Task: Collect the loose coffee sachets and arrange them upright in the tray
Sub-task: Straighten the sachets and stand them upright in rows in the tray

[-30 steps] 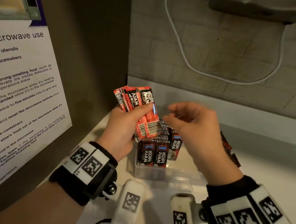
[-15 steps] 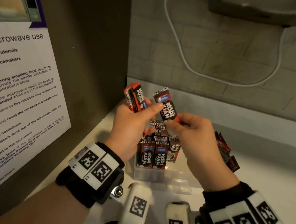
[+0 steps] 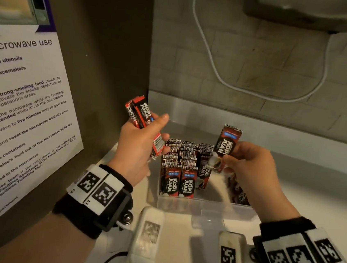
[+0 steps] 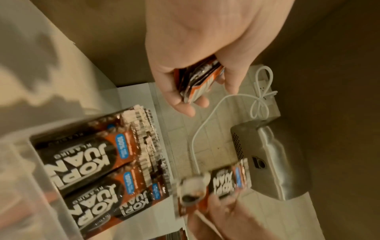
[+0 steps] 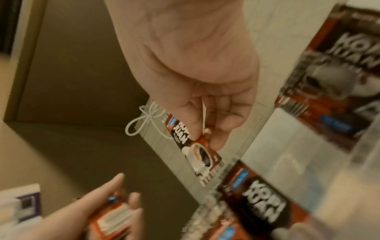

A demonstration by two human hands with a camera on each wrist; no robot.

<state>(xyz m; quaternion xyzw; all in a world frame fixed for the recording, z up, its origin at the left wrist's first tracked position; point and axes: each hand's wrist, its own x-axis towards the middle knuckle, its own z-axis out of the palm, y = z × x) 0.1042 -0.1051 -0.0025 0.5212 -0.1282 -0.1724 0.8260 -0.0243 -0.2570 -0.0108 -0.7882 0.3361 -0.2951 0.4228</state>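
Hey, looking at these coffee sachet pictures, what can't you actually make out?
- How many sachets the left hand grips: in every view the bundle of sachets overlaps and the fingers cover it.
- The loose sachets right of the tray: head view, the right hand hides most of them.
- Small print on the single sachet: too small or blurred in every view.

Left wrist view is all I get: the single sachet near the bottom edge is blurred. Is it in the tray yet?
Observer: No; the right hand pinches the single sachet upright above the tray.
Operator: Any sachets not standing?
Observer: Some loose sachets lie slanted by the tray's right end; inside or outside, I cannot tell.
Operator: The left hand's bundle?
Observer: The left hand grips the bundle with its tops sticking out above the thumb.
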